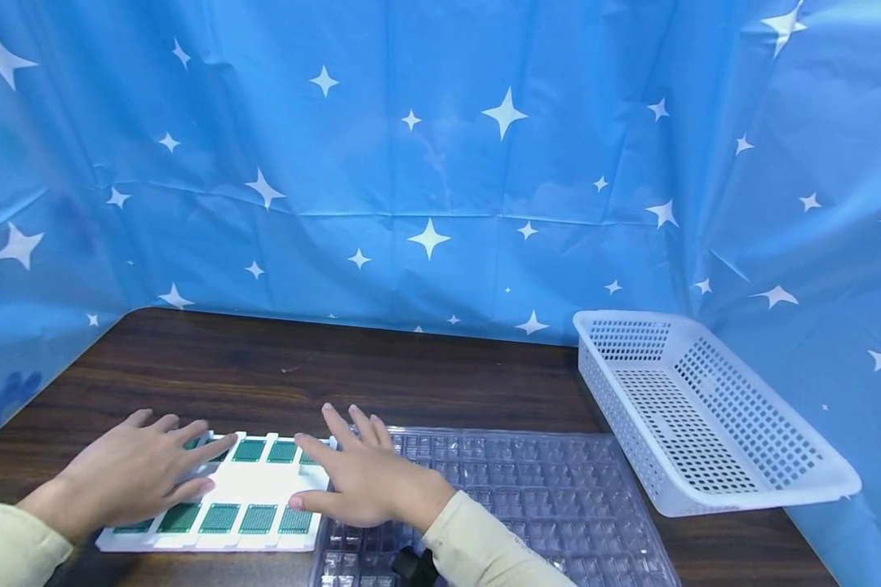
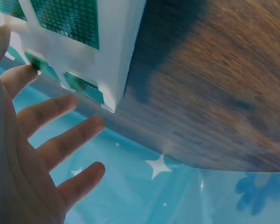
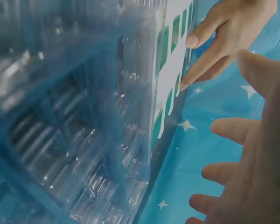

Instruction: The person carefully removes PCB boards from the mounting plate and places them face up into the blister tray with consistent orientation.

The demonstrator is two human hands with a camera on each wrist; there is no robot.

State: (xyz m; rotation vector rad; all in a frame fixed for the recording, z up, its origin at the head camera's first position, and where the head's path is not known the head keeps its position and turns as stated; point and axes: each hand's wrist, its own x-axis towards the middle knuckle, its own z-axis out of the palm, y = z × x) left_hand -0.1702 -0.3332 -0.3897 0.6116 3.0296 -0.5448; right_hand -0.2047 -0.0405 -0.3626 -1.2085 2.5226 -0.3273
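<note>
We had the white holder (image 1: 253, 485) on the bench (image 1: 426, 371), near side, left of centre, lying flat, green squares (image 1: 219, 518) set in two rows along its long edges. Left hand (image 1: 128, 473) sat over the left end and covered part of the back row; right hand (image 1: 367, 481) sat over the right end, thumb pointing left. We logged both hands as palms down, fingers spread wide. We couldn't tell whether any fingertip touched the holder. From the left wrist, we saw fingers splayed beside the holder's edge; from the right wrist, we caught the right hand's fingers apart, the left hand farther off by the holder. Just right of the holder we had a clear plastic tray (image 1: 558, 493), gridded into compartments, partly hidden by the cream right sleeve (image 1: 492, 542). We noted a small black object (image 1: 414, 565) by that wrist, unidentifiable. White perforated basket (image 1: 763, 497) stood on the bench's right side, well apart from both hands. Behind, we had blue cloth (image 1: 440, 163) with white stars.
</note>
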